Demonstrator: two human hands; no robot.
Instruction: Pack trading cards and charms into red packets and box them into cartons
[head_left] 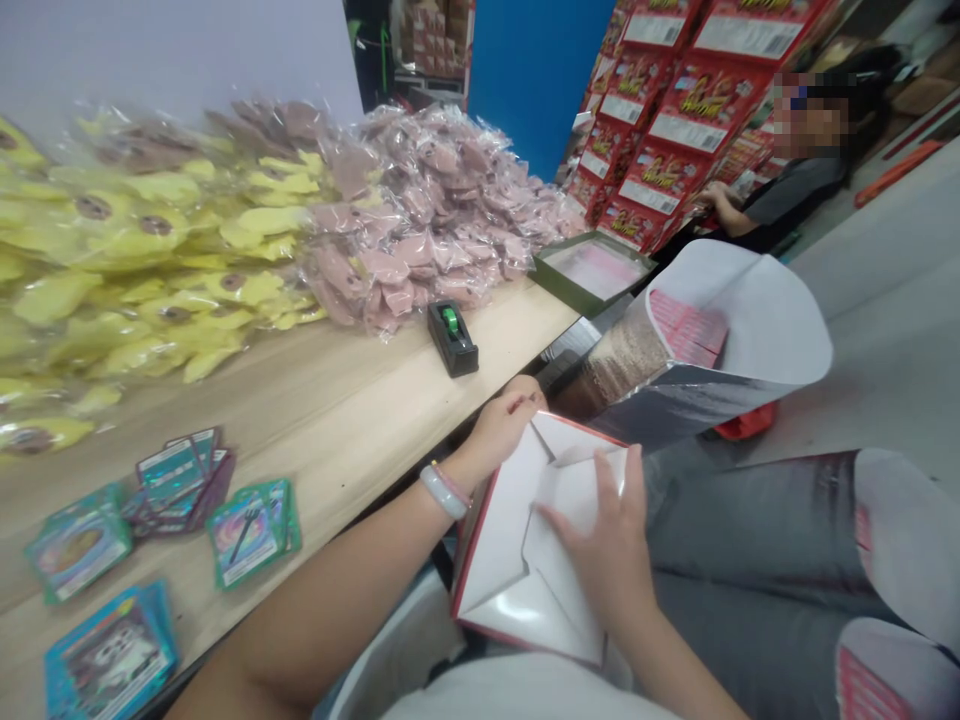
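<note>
A cardboard box (495,560) with red edges rests at my lap, its white side with interlocking flaps facing me. My left hand (514,415) grips the box at its far left corner, fingers curled over the edge and partly hidden. Across the white flaps lies my right hand (611,540), fingers spread, with the thumb near the middle seam and the fingertips by the far right edge. What the box holds inside is hidden.
On the table (337,420) stand a black tape dispenser (454,340), stacks of cards (109,650) and heaps of bagged yellow plush pieces (172,270) and pink plush pieces (450,190). Rolled sheets (720,400) stand at right. A seated person (795,190) works by stacked red boxes (660,120).
</note>
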